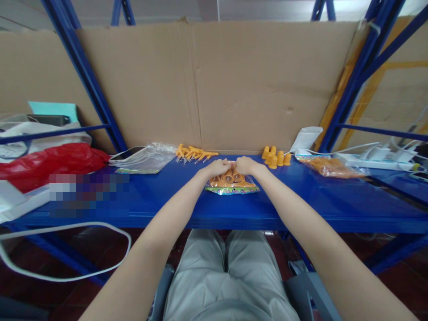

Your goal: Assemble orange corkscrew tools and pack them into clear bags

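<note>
A clear plastic bag (230,182) with a colourful printed header lies on the blue table in front of me, its header towards me. Orange plastic pieces with round openings show through it. My left hand (220,166) is closed on the bag's far edge at the left. Close beside it, my right hand (245,165) grips the same edge, fingers curled in. Left of my hands, several orange branch-like pieces with metal spirals (194,154) lie in a heap. To the right stands a cluster of small orange cups (274,157).
Flat plastic bags (147,162) and a phone-like device (129,154) lie at the left, beside a red plastic bag (56,162). Another filled bag of orange pieces (331,166) lies right, near a white power strip (377,161). Cardboard (250,89) and blue posts (88,80) stand behind.
</note>
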Action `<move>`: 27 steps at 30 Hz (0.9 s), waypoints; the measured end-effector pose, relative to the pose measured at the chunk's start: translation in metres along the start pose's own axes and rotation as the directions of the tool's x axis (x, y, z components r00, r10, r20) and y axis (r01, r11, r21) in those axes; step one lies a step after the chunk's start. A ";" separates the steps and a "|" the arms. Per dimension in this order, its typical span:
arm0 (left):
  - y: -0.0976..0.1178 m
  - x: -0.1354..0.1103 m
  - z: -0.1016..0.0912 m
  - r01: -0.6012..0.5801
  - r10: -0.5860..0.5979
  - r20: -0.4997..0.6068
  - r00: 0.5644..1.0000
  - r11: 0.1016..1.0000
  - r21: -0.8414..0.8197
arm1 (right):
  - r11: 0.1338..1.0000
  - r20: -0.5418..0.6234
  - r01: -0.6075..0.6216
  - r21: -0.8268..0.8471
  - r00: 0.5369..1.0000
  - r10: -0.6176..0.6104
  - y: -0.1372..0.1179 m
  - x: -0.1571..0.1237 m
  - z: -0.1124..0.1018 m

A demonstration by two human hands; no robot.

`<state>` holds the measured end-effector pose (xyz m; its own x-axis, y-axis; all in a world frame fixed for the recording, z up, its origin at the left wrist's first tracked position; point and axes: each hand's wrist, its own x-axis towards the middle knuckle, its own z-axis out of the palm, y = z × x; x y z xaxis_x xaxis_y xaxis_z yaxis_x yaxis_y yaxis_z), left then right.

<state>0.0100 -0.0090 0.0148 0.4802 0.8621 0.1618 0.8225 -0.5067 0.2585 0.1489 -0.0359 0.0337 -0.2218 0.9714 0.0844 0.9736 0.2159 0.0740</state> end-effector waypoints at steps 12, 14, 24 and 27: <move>-0.004 -0.012 0.003 -0.086 0.086 0.000 0.996 0.992 -0.090 | 0.961 -0.225 -0.127 0.246 0.957 0.184 0.024 -0.012 -0.005; -0.004 -0.010 0.004 -0.107 0.107 -0.011 0.994 0.987 -0.119 | 0.938 -0.276 -0.180 0.297 0.924 0.265 0.029 -0.010 -0.003; -0.005 -0.006 0.011 -0.231 0.222 -0.065 0.973 0.952 -0.200 | 0.922 -0.177 -0.202 0.331 0.946 0.270 0.038 0.010 0.020; -0.005 -0.006 0.012 -0.243 0.231 -0.089 0.969 0.959 -0.146 | 0.920 -0.057 -0.172 0.351 0.977 0.204 0.036 0.010 0.022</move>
<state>0.0071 -0.0117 0.0012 0.6283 0.7171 0.3016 0.6278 -0.6964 0.3478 0.1828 -0.0162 0.0154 -0.0210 0.9878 0.1541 0.9531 0.0663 -0.2952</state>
